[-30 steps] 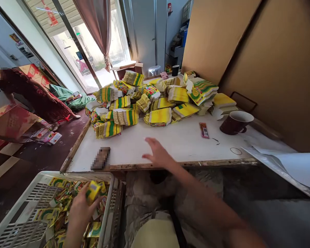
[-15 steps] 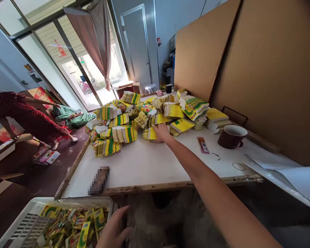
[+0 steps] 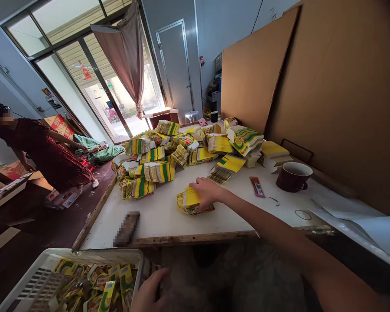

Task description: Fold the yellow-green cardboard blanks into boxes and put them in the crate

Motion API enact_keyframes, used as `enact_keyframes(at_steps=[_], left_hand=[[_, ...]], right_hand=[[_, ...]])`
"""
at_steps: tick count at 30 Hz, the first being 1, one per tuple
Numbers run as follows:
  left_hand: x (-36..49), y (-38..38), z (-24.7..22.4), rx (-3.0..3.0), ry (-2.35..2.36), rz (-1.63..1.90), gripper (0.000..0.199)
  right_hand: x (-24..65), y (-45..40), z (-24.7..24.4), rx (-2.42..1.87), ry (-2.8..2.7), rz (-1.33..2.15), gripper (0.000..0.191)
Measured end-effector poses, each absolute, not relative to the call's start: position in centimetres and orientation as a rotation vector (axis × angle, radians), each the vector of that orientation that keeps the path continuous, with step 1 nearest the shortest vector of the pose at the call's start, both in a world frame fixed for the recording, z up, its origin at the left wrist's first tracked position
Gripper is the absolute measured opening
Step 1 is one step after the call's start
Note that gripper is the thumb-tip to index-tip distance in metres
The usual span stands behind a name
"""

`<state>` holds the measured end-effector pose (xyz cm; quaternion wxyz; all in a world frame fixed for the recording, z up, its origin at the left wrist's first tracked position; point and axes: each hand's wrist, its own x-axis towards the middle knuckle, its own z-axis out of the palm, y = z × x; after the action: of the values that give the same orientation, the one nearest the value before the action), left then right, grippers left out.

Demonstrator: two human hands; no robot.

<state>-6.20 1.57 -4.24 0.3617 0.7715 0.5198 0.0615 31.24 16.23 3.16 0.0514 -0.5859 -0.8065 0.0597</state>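
Note:
My right hand (image 3: 208,191) is closed over a stack of flattened yellow cartons (image 3: 187,200) on the white table, in front of the main pile. The pile (image 3: 159,156) is made of several bundles of yellow, green and white folded cartons. Just behind my right hand lies another bundle (image 3: 227,168), partly fanned out. Low in the view, my left hand (image 3: 151,292) has its thumb and fingers apart and holds nothing. It is beside a white plastic basket (image 3: 48,255) filled with yellow cartons (image 3: 107,294).
On the table's right stand a dark mug (image 3: 293,177), a small packet (image 3: 257,186) and a rubber band (image 3: 303,215). A pixelated dark object (image 3: 126,229) lies near the front-left edge. Large cardboard sheets (image 3: 331,95) lean at right. A person (image 3: 48,151) stands at left near open boxes.
My right hand has drawn a carton stack from the pile toward the table's front edge. My left hand has shifted slightly right and down. The person at left is standing more upright.

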Motion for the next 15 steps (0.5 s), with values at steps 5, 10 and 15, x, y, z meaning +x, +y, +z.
enact_keyframes(at_steps=[5,10,15], left_hand=[[-4.6,0.9,-3.1,1.932,1.357,0.150,0.053],[-1.6,0.3,-0.9,1.888,1.270,0.122,0.049],[4.5,-0.9,3.6,1.901,0.971,0.260,0.045]], right_hand=[[30.5,15.4,0.7,-1.827,-2.416,0.232,0.115],[30.3,15.4,-0.3,-1.861,-2.336,0.225,0.118],[29.6,15.5,-0.2,-1.903,-2.248,0.195,0.119]])
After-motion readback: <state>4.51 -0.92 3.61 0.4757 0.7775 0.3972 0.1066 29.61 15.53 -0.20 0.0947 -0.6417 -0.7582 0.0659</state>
